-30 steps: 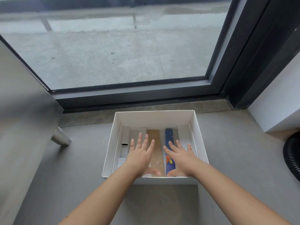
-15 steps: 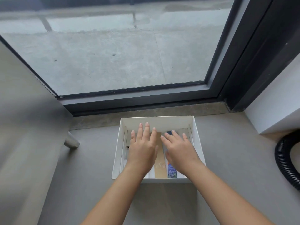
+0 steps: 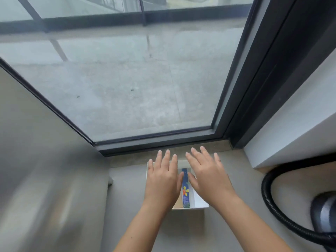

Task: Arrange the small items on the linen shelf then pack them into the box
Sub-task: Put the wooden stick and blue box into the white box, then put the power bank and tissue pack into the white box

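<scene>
A white open box (image 3: 200, 203) sits on the grey floor below the window. Inside it, a long blue carton with a yellow flower print (image 3: 185, 190) lies lengthwise, with a tan carton (image 3: 178, 203) beside it on the left. My left hand (image 3: 162, 180) hovers flat over the box's left half, fingers spread, holding nothing. My right hand (image 3: 208, 174) hovers flat over the right half, also spread and empty. The hands hide most of the box's contents.
A large glass door with a dark frame (image 3: 163, 139) stands just beyond the box. A grey panel (image 3: 45, 160) rises at the left. A black corrugated hose (image 3: 272, 213) and a vacuum body (image 3: 325, 211) lie at the right, below a white ledge (image 3: 291, 135).
The view has tilted upward, so the box sits lower and smaller in frame. Both hands have lifted and spread apart above the box, uncovering the blue carton between them.
</scene>
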Demonstrator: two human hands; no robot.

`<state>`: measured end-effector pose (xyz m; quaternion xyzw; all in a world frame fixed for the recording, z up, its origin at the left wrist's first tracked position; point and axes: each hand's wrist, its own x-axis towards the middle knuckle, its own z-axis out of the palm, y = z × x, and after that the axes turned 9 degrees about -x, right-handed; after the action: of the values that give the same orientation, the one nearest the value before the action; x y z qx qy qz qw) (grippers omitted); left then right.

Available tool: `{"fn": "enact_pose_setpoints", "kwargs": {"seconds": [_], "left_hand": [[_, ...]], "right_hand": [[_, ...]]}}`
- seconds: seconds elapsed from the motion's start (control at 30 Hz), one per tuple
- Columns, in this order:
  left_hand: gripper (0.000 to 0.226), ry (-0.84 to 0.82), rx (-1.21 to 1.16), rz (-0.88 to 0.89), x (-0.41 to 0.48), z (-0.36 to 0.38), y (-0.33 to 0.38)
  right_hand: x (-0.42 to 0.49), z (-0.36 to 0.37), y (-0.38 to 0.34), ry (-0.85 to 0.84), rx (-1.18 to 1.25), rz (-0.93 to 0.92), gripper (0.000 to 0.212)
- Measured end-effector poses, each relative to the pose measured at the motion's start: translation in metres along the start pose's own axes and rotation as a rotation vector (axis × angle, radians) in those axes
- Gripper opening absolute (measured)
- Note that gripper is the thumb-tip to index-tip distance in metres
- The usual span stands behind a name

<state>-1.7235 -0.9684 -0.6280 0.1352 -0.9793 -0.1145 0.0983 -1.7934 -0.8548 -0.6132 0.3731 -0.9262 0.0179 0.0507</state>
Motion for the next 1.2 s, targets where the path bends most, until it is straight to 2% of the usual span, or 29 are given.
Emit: {"fn": "enact_pose_setpoints", "kwargs": {"seconds": [0.3,0.6,0.77,0.93,1.13,1.2], "left_hand": [[0.052,0.112,0.001,0.038,0.046,-0.213,0.092],[0.052,0.206,0.01,0.135,0.059,-0.363,0.192],[0.054,0.246,-0.038,0.148,0.055,-0.409,0.233],[0.054,0.266,-0.087,0.196,0.042,-0.434,0.259],[0.055,0.25,-0.149,0.305,0.029,-0.452,0.274],[0.056,0.194,-0.198,0.363,0.027,-0.46,0.278]], "right_hand": [[0.009,-0.239,0.032,0.142,-0.003,0.061,0.055],[-0.008,-0.419,0.092,0.226,-0.046,0.059,0.055],[-0.033,-0.479,0.117,0.211,-0.03,0.084,0.05],[-0.061,-0.514,0.125,0.118,-0.043,0.105,0.053],[-0.093,-0.537,0.109,0.091,-0.067,0.22,0.053],[-0.105,-0.543,0.102,0.103,-0.064,0.287,0.053]]}}
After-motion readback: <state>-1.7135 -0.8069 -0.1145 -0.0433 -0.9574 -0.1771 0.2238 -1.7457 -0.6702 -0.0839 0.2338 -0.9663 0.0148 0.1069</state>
